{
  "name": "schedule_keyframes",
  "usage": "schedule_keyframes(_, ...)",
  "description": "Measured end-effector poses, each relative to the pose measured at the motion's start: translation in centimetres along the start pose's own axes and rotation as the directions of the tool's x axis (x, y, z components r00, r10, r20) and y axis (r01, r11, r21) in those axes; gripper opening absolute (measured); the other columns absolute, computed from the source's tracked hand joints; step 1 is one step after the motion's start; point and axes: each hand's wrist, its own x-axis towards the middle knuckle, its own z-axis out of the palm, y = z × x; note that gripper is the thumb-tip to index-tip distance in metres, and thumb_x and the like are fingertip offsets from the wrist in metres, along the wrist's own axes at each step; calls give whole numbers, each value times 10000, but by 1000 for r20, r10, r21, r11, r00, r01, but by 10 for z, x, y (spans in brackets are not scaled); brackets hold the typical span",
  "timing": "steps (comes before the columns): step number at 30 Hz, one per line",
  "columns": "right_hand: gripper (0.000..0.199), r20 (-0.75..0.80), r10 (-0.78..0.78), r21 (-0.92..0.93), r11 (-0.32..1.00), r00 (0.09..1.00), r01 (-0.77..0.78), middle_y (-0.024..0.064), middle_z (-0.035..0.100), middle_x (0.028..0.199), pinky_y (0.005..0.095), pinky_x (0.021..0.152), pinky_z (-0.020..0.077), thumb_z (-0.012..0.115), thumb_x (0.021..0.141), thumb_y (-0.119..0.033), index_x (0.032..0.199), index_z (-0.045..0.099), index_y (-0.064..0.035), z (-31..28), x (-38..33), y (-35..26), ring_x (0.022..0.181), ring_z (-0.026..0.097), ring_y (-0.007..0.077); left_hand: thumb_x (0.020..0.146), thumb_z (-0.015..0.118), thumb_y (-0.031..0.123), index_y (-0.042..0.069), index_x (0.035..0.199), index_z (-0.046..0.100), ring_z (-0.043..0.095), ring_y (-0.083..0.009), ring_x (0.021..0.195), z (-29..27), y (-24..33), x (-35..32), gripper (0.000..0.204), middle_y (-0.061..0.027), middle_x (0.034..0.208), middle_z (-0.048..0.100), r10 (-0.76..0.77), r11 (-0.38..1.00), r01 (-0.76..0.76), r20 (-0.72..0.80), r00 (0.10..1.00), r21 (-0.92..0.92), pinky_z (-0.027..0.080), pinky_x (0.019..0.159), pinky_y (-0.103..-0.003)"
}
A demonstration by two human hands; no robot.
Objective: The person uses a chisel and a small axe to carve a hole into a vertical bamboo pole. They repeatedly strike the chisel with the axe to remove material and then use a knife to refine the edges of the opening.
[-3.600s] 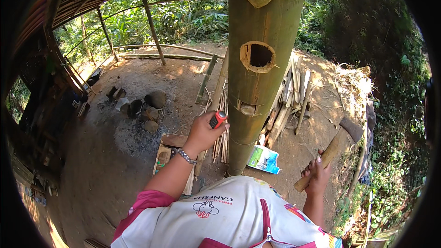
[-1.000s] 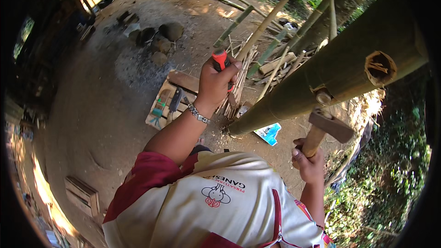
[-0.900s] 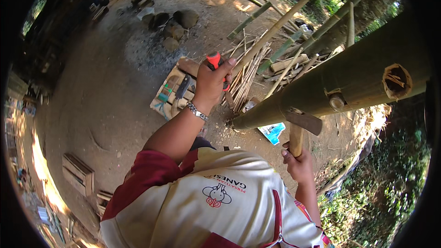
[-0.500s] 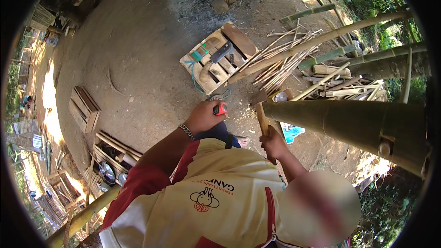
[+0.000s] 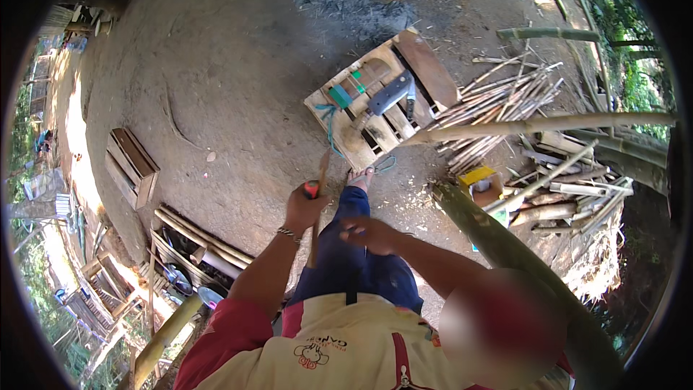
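Observation:
My left hand [image 5: 307, 208] is closed on a wooden-handled hatchet [image 5: 315, 245] and a small red-and-black tape measure [image 5: 311, 189]. The hatchet hangs nearly upright along my palm, its narrow head end above the hand and its handle below. Just to the right, in front of my dark blue trousers [image 5: 339, 263], is my right hand [image 5: 372, 236]. Its fingers are loosely bent and apart, and I see nothing held in them. A thick green bamboo pole [image 5: 498, 238] slants past my right forearm, its cut end pointing away from me.
Ahead stands a low wooden slatted stand [image 5: 426, 65] bearing a dark grey tool [image 5: 391, 94], a green item and cord. Thin bamboo sticks [image 5: 505, 105], a yellow box [image 5: 480, 180] and split bamboo [image 5: 570, 188] lie right. A wooden crate [image 5: 132, 167] sits left.
The hatchet has passed from my right hand to my left, joining the tape measure. My right hand has moved left, in front of my trousers. The thick pole now slants closer alongside me.

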Motion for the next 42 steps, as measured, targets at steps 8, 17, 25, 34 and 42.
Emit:
schedule_keyframes(8,453,-513,-195,-565,810,836,-158,248,660,1146,456,928,479,600,951,-333,1263,621,-5,-241,235,210,1048,636,354,750,751,206,110,1140,692,680,-222,794,-91,-132,40,406,-93,849,703,-243,889,257,-86,966,380,533,744,-370)
schedule_keyframes(17,679,-937,-99,-282,778,334,-561,279,653,1158,543,908,520,647,882,-515,1321,488,-22,-345,300,246,1057,632,476,785,688,192,108,1165,667,621,-325,1093,-22,-89,119,389,-140,1069,672,-12,852,-34,84,996,522,495,973,-450)
schedule_keyframes(25,564,-916,-109,-228,934,387,-276,245,669,1104,472,805,541,666,917,-383,1285,510,15,-328,286,209,957,676,388,778,754,223,103,1188,624,602,-306,1089,93,-21,246,446,-113,1078,633,293,781,-347,186,938,519,502,940,-429)
schedule_keyframes(34,606,-919,50,29,998,390,-58,212,588,1253,417,914,511,597,919,-79,1456,330,8,-216,163,286,1074,631,319,846,602,160,46,1050,641,577,-278,1099,202,29,307,237,-113,1082,627,525,522,-523,229,820,674,478,901,-427)
schedule_keyframes(42,942,-389,604,712,677,696,-189,247,585,1238,402,920,526,709,925,-261,1617,72,-201,-6,-17,426,994,620,260,841,605,190,69,1021,662,559,-277,1090,248,19,326,224,-109,1087,615,508,475,-436,167,845,764,460,880,-422)
